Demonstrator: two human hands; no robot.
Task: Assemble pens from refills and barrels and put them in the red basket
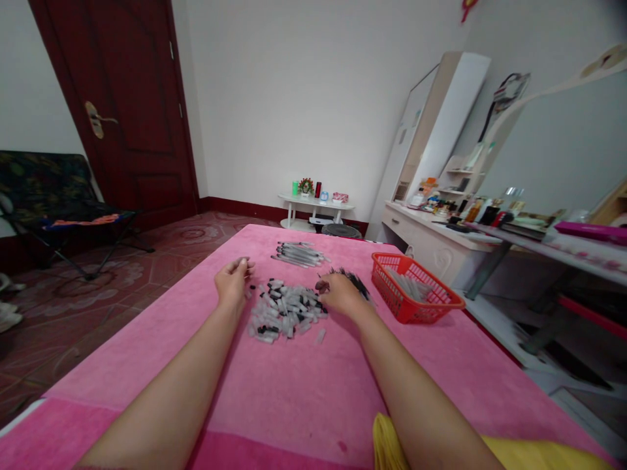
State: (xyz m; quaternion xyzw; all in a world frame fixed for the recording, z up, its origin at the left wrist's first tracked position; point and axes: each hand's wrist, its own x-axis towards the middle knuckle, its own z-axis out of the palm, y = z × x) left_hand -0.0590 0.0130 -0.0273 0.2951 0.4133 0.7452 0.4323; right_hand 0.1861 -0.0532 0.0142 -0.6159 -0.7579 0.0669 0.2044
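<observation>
A heap of small clear caps with black parts (pixel 281 310) lies in the middle of the pink cloth (pixel 294 391). My left hand (pixel 231 282) is at the heap's left edge, its fingers closed in a pinch; what they hold, if anything, is too small to make out. On the heap's right side, my right hand (pixel 339 294) has its fingers curled together, with their contents hidden. Partly behind it lies a bunch of thin black sticks (pixel 360 284). Beyond the heap, slim clear pens with dark ends (pixel 298 254) lie side by side in a row.
A red plastic basket (pixel 411 312) with clear tubes (pixel 409 285) in it stands to the right. Yellow fabric (pixel 389 444) lies by my right forearm. A dressing table (pixel 416 228), a low white stand (pixel 316 205) and a folding chair (pixel 53 196) surround the table.
</observation>
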